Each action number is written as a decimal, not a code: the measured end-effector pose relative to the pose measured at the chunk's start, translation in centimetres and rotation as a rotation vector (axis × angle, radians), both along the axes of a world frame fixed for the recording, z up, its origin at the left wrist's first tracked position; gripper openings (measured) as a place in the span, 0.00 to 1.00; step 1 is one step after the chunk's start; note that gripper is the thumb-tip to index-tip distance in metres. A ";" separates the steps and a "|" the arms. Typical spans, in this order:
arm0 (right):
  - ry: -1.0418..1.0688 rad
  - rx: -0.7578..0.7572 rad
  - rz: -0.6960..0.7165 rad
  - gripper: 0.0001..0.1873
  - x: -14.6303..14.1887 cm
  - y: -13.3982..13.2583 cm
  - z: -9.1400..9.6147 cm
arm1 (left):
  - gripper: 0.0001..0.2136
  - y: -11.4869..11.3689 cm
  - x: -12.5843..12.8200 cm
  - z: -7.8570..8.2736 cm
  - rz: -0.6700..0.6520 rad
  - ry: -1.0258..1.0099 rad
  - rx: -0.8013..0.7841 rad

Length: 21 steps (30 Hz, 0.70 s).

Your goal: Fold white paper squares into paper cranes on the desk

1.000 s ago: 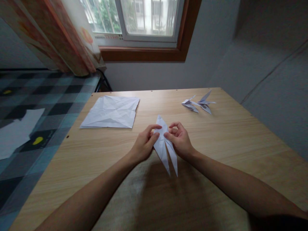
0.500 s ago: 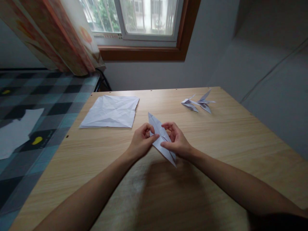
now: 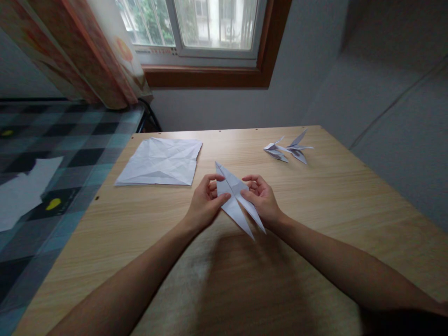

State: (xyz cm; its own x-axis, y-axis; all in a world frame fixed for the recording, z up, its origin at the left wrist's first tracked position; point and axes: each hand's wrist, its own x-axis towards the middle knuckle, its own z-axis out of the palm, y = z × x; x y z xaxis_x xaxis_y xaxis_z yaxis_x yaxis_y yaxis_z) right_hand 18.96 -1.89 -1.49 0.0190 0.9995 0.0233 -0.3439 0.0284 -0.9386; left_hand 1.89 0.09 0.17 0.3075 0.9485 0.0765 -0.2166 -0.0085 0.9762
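Observation:
I hold a folded white paper piece [image 3: 234,200] just above the middle of the wooden table [image 3: 332,205]. It is long and pointed, with one tip toward the window and two narrow points aimed at me. My left hand [image 3: 206,203] pinches its left side between thumb and fingers. My right hand [image 3: 262,198] pinches its right side the same way. Both hands are closed on the paper, facing each other.
A creased, unfolded white sheet [image 3: 159,161] lies flat at the table's far left. A finished folded paper figure [image 3: 287,150] rests at the far right. A checked bed cover [image 3: 52,163] with a loose white paper [image 3: 21,191] lies left of the table. Grey wall runs along the right.
The paper piece has been turned and tilted in my hands; its far tip now leans left. Its two near points closed up half a second ago and have spread apart again.

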 end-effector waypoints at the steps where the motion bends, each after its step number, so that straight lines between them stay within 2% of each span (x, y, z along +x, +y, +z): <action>1: -0.011 0.002 -0.022 0.20 0.0 0.0 0.0 | 0.26 0.0 0.0 0.0 0.009 -0.023 -0.019; 3: -0.026 0.008 -0.085 0.18 0.0 0.0 -0.1 | 0.34 -0.1 0.1 0.1 0.027 -0.055 -0.049; 5: -0.037 0.008 -0.127 0.17 0.0 0.1 -0.1 | 0.36 -0.2 0.2 0.0 0.036 -0.062 -0.047; 7: -0.046 0.006 -0.139 0.15 0.1 0.2 -0.2 | 0.30 -0.2 0.2 -0.1 0.038 -0.051 -0.018; 12: -0.046 0.023 -0.157 0.11 0.1 0.4 -0.6 | 0.09 0.0 0.1 -0.6 0.071 0.049 0.079; 15: -0.037 0.020 -0.140 0.07 0.2 0.5 -0.7 | 0.01 0.3 -0.1 -0.9 0.101 0.117 0.149; 18: 0.002 -0.016 -0.080 0.02 0.3 0.4 -0.5 | 0.06 0.6 -0.5 -1.1 0.100 0.180 0.149; 21: 0.045 -0.039 -0.042 0.07 0.4 0.2 0.0 | 0.10 0.6 -0.8 -1.1 0.099 0.164 0.096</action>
